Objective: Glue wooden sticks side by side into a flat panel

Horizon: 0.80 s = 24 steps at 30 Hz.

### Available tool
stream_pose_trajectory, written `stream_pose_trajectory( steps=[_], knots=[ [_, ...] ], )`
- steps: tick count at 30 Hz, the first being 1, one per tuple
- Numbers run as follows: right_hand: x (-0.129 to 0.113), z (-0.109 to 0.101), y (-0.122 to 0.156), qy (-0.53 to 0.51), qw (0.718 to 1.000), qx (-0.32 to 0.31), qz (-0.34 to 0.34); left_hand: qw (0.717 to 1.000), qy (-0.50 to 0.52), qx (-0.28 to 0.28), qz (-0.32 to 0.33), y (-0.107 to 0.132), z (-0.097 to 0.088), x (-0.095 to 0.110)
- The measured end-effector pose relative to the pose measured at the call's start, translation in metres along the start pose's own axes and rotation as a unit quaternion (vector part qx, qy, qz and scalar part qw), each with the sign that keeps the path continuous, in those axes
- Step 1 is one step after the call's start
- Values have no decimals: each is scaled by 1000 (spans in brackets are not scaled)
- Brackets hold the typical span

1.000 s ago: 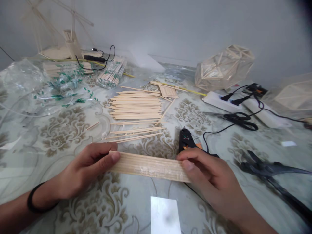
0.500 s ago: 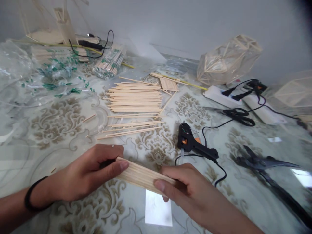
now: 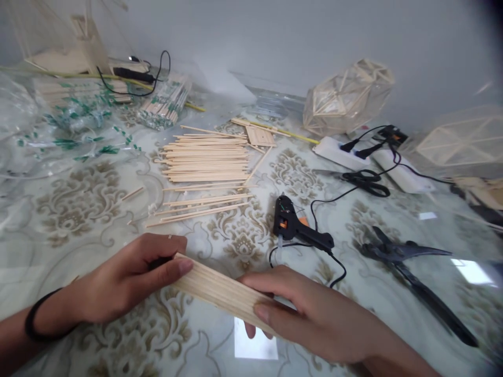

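Note:
A flat panel of glued wooden sticks [image 3: 218, 289] is held just above the patterned tabletop, slanting down to the right. My left hand [image 3: 129, 280], with a black band at the wrist, pinches its left end between thumb and fingers. Wrapped around the panel's right end is my right hand [image 3: 314, 317], thumb on the near edge. A black hot glue gun [image 3: 293, 228] lies on the table just beyond my right hand, its cord curling toward me.
A pile of loose wooden sticks [image 3: 206, 159] lies in the middle, with packs of sticks [image 3: 163, 107] behind. Black scissors [image 3: 363, 180], a white power strip [image 3: 338, 152], black pliers [image 3: 408, 262] and stick-frame models [image 3: 346, 97] sit to the right.
The panel has tilted from level to slanting, its right end dropping toward me. My right hand slid down and left along it, uncovering the glue gun. The view shifted slightly.

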State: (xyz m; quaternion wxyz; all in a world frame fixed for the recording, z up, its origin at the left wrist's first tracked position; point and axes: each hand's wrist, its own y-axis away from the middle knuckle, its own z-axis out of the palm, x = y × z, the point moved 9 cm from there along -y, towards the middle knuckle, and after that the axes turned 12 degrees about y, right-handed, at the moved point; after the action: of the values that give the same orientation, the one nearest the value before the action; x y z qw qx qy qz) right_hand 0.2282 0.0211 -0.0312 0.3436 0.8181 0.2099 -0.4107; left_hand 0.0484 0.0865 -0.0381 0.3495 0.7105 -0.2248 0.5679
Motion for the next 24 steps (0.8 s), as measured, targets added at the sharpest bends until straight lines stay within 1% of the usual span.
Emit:
stream_pose_trajectory(
  steps=[2,5,7,10,12,18,20,24],
  knots=[
    [0,-2,0,-4,1000,15,-3,1000,-5,1,-10,-1,-1,0],
    [1,-6,-5,18,997,71,1,1000,-6,-2,-11,-1,0,0],
    [7,-7,-9,40,992,114,37,1000,-12,-4,-4,0,1,-1],
    [14,-6,-15,45,982,159,87,999,-32,6,17,-2,0,2],
    [13,-5,-18,39,982,164,82,999,-40,14,28,-3,-1,4],
    [6,-10,-17,31,990,137,26,998,-44,13,44,-6,2,12],
    [5,-14,-15,35,989,146,14,998,-43,16,41,-7,2,11],
    [3,-20,-13,61,981,186,1,999,-40,16,30,-6,0,6]
  ],
)
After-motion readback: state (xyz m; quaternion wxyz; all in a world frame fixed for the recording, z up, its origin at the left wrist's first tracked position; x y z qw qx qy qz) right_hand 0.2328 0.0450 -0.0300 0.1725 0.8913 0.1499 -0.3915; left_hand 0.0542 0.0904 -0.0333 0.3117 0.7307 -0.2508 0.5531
